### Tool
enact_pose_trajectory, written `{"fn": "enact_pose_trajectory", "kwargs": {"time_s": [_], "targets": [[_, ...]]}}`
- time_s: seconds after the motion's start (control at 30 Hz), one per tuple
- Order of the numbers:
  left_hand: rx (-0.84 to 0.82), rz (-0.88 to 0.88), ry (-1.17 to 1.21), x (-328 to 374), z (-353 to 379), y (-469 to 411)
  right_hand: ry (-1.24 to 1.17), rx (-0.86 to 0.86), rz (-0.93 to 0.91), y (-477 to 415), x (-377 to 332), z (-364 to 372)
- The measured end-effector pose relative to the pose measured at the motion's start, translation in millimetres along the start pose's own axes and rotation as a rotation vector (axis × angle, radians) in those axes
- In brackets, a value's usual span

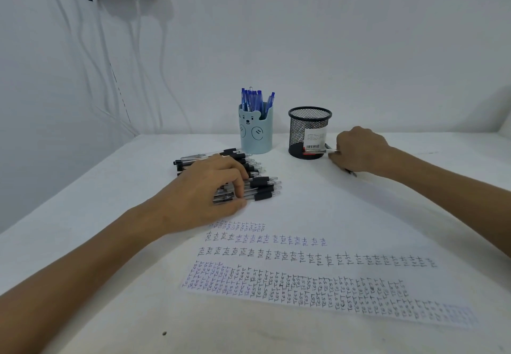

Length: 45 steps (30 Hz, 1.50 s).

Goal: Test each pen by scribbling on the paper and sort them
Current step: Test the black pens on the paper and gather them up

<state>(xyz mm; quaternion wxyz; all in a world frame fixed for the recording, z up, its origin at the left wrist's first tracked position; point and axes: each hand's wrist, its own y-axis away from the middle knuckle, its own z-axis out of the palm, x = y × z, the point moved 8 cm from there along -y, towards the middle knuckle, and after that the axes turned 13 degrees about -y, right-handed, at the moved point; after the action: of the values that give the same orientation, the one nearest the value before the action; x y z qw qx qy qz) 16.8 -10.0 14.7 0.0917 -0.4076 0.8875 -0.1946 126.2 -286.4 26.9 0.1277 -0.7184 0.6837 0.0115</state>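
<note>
Left hand (213, 187) flat over the pile of black pens (257, 179) on the white table (83, 215), fingers curled and slightly spread across the barrels. Right hand (359, 150) just beside the black mesh cup (309, 132), fingers closed round 1 pen (349, 171). Blue pens (255, 100) upright in the bear cup (255, 132). Paper (318, 279) up front, crammed with scribbled "test" rows.

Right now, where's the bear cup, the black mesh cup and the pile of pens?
Bear cup (255, 132): head view, front, by the bear's face.
Mesh cup (297, 127): head view, left mesh wall.
Pens (262, 187): head view, black grips.
</note>
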Motion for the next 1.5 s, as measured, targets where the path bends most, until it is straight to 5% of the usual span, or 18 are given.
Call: {"fn": "enact_pose_trajectory", "kwargs": {"time_s": [0.37,0.57,0.67,0.77,1.0,1.2,1.3,1.5], "targets": [[-0.011,0.006,-0.023,2,-2,1,-0.013,0.048,-0.152,23,-38,-17],[-0.005,0.018,-0.016,3,-3,0,-0.262,-0.058,-0.504,36,-79,-5],[-0.043,0.039,-0.009,5,-4,0,-0.236,0.113,-0.643,55,-95,-12],[-0.104,0.084,-0.009,6,-3,0,-0.294,0.294,-0.582,66,-97,-23],[-0.206,0.135,-0.005,10,-3,4,-0.703,0.095,-0.571,67,-98,-14],[-0.401,0.117,0.077,14,2,10,-1.087,0.232,-0.512,67,-89,-20],[-0.43,0.121,0.03,16,4,10,-1.14,0.133,-0.43,66,-91,-13],[-0.493,0.086,0.032,13,6,12,-1.392,-0.444,-0.301,82,-108,25]]}}
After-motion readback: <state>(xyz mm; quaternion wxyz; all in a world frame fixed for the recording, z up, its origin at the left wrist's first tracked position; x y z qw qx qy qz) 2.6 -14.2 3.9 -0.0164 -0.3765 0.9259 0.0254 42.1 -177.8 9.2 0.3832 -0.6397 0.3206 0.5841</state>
